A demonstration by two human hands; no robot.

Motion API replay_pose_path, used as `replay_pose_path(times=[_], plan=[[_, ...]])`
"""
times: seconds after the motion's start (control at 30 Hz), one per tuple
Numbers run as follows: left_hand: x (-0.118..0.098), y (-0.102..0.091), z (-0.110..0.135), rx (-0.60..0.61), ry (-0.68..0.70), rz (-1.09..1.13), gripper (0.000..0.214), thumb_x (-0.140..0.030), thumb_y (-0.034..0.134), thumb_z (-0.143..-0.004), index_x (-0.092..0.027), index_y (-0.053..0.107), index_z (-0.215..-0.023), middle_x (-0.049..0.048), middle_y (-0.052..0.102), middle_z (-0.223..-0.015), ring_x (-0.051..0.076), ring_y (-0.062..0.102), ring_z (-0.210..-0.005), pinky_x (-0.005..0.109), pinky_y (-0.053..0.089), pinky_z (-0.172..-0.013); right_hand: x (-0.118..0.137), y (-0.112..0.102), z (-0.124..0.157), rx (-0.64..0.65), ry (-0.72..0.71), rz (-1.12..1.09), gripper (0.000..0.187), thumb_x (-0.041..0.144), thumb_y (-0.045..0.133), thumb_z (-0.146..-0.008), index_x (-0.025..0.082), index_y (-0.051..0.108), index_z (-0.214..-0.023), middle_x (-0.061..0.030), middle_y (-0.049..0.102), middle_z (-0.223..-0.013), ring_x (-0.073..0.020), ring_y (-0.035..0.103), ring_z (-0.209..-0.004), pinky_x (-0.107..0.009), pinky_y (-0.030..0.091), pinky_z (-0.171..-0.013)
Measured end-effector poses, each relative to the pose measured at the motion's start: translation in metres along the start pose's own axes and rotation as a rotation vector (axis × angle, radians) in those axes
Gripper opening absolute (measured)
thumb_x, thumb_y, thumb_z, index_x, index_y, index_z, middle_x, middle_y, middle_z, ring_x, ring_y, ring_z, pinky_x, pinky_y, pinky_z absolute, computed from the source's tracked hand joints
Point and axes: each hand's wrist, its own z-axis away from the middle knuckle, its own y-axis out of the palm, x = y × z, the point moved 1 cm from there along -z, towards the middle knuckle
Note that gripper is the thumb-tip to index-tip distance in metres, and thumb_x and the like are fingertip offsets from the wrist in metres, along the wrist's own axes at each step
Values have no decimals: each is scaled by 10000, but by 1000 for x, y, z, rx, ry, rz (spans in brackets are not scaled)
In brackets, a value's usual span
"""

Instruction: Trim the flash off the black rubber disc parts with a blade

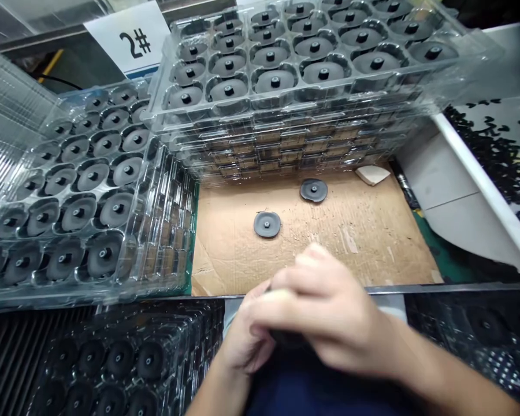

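My left hand point(246, 328) and my right hand point(323, 303) are closed together in front of my body, just over the near edge of the cardboard sheet point(225, 266). A dark sliver shows between the fingers, but what they hold is mostly hidden, and my right hand is blurred. Beyond them on the cardboard lies a dark grey rounded disc point(267, 224) with a small hub at its centre. Farther back and to the right lies another such disc point(314, 190), apart from the first. Neither hand touches these two discs.
Stacked clear plastic trays point(242, 110) filled with similar discs stand behind the cardboard; another stack point(149, 231) stands on the left. Lower left are more filled trays point(169, 323). At right, a white bin point(472, 173) borders many small black parts point(498, 156). A "2#" sign point(130, 37) hangs behind.
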Motion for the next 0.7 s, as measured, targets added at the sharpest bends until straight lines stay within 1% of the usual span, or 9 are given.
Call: replay_pose_path(times=[0.1,0.13,0.2,0.27,0.33,0.47,0.53,0.6,0.7], plan=[[-1,0,3,132,-27,128,571,-427,825,-479,-243,686,-1001,9,718,-940,213,685,-862,301,532,-796,-35,-3,8,-247,344,-53,203,199,486,-904,212,666,-997,-23,682,-923,-140,599,-829,-275,423,-717],[-1,-1,4,166,-38,181,589,-434,814,-497,-253,670,-1038,15,716,-962,215,689,-859,299,540,-776,-50,-2,14,-275,462,-58,196,221,506,-893,220,671,-999,-26,679,-934,-151,607,-853,-278,445,-720],[-2,-2,5,192,-56,250,588,-446,789,-543,-234,653,-1075,41,715,-978,231,690,-867,308,549,-757,-76,8,29,-231,593,-53,189,244,535,-863,224,699,-954,-32,663,-867,-177,615,-818,-309,473,-708],[-2,-3,6,204,-78,278,544,-454,769,-576,-211,665,-1052,55,719,-966,236,693,-859,308,555,-744,-93,23,46,-206,618,-16,187,228,564,-821,205,718,-924,-55,622,-855,-205,604,-820,-360,481,-728],[-1,-4,7,227,-98,305,514,-507,714,-621,-223,670,-1047,54,718,-983,234,695,-867,297,559,-734,-98,37,59,-261,628,26,220,209,548,-817,179,706,-967,-92,568,-966,-213,583,-850,-387,478,-742],[0,-7,10,237,-85,260,515,-616,531,-725,-302,630,-1121,38,694,-1048,219,700,-856,284,553,-709,-80,44,69,-332,630,19,246,193,459,-880,182,663,-1018,-93,544,-1027,-171,574,-814,-330,486,-686],[0,-10,10,196,49,85,513,-596,530,-742,-353,571,-1192,39,667,-1094,206,697,-821,306,543,-713,-69,40,67,-317,608,-12,224,183,461,-884,195,669,-965,-70,584,-965,-169,582,-842,-302,484,-689],[0,-13,8,116,296,-246,571,-468,633,-739,-415,460,-1281,33,624,-1160,215,659,-922,351,504,-829,-60,36,65,-298,591,-37,196,180,488,-874,202,673,-934,-50,606,-900,-156,585,-799,-274,477,-652],[1,-16,4,48,658,-773,954,-139,734,-682,-510,187,-1371,15,561,-1228,235,535,-1134,425,388,-990,-50,30,66,-292,594,-46,168,176,537,-852,208,671,-948,-23,593,-806,-119,527,-633,-240,433,-543]])
